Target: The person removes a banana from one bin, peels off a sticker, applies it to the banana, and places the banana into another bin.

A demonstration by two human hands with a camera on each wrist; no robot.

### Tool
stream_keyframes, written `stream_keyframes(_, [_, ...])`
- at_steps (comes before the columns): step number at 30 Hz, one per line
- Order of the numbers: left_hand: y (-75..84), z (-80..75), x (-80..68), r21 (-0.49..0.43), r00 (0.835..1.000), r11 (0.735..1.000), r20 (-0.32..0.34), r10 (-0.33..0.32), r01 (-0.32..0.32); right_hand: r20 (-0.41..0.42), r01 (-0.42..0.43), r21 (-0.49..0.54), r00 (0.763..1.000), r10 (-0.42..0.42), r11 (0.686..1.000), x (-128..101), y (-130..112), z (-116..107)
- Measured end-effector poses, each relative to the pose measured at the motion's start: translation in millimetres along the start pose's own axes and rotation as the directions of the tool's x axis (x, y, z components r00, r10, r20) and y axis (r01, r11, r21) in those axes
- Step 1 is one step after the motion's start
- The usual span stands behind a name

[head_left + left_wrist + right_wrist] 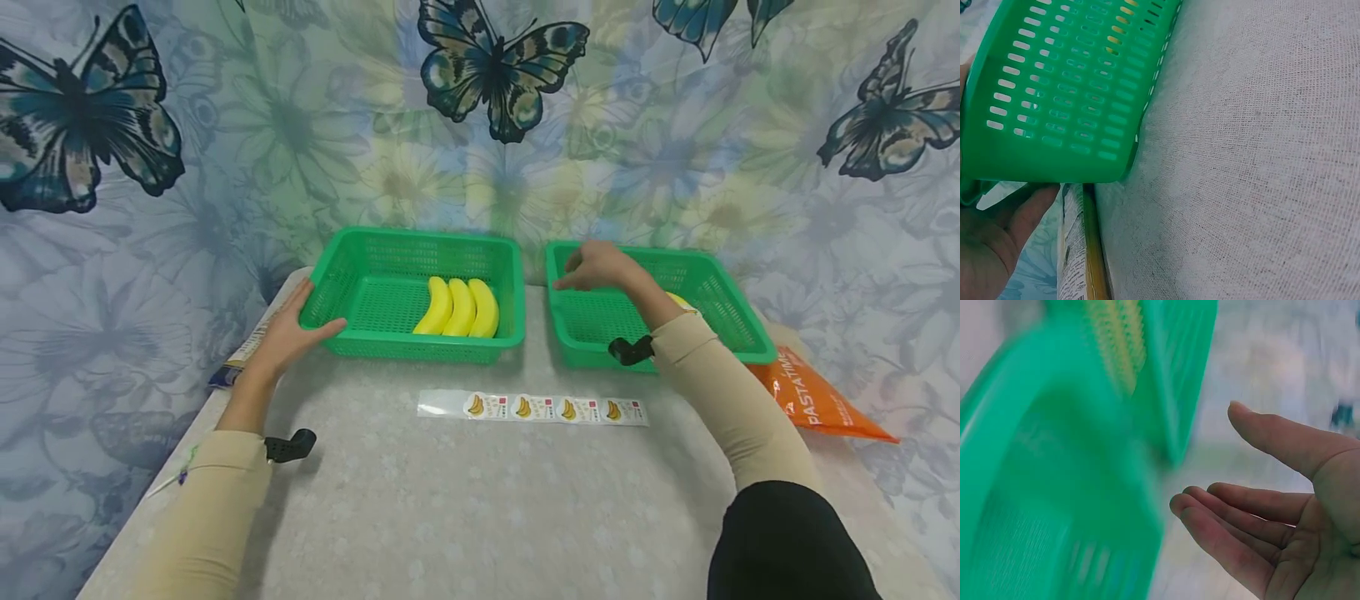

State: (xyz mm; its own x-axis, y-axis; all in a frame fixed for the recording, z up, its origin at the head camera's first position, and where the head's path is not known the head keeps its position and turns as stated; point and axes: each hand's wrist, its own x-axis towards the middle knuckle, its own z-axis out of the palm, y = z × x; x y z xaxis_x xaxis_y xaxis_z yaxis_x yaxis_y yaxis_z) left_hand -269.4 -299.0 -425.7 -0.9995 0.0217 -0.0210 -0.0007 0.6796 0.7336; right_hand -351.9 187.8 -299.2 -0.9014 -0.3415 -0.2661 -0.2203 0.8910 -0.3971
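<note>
My left hand [288, 335] rests at the left front corner of the left green basket [420, 350], its thumb spread along the front rim and its fingers along the side. Three yellow bananas [460, 308] lie side by side in the right part of that basket. Over the left part of the right green basket [720, 292] hovers my right hand [600, 265], holding nothing. In the right wrist view that hand [1260, 531] has its thumb apart from its loosely extended fingers. Something yellow [679, 300] in the right basket is mostly hidden behind the right wrist.
A clear strip of banana labels [532, 407] lies on the pale tablecloth [480, 500] before the baskets. An orange pasta bag [817, 396] sits beside the right basket. Another package [228, 371] lies by the left table edge. A butterfly-patterned cloth [315, 150] hangs behind.
</note>
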Motion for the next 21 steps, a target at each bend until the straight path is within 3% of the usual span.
stream_keyframes(5, [-3.4, 2.2, 0.3, -0.003, 1.0, 1.0, 0.003, -0.002, 0.002, 0.048, 0.109, 0.013, 0.993, -0.109, 0.994, 35.6, -57.9, 13.6])
stream_keyframes(10, [-3.9, 2.5, -2.6, -0.02, 1.0, 1.0, -0.008, -0.018, 0.017, 0.101, 0.174, 0.085, 0.978, -0.182, 0.981, 71.4, -99.1, 24.0])
stream_keyframes(16, [-1.7, 1.5, -4.7, -0.009, 1.0, 1.0, -0.018, -0.02, 0.02, 0.158, 0.186, 0.201, 0.963, -0.219, 0.962, 109.6, -129.8, 43.8])
stream_keyframes(21, [-0.9, 0.2, -4.3, 0.0, 1.0, 1.0, -0.026, -0.009, 0.009, 0.184, 0.156, 0.285, 0.96, -0.214, 0.946, 136.2, -140.7, 59.7])
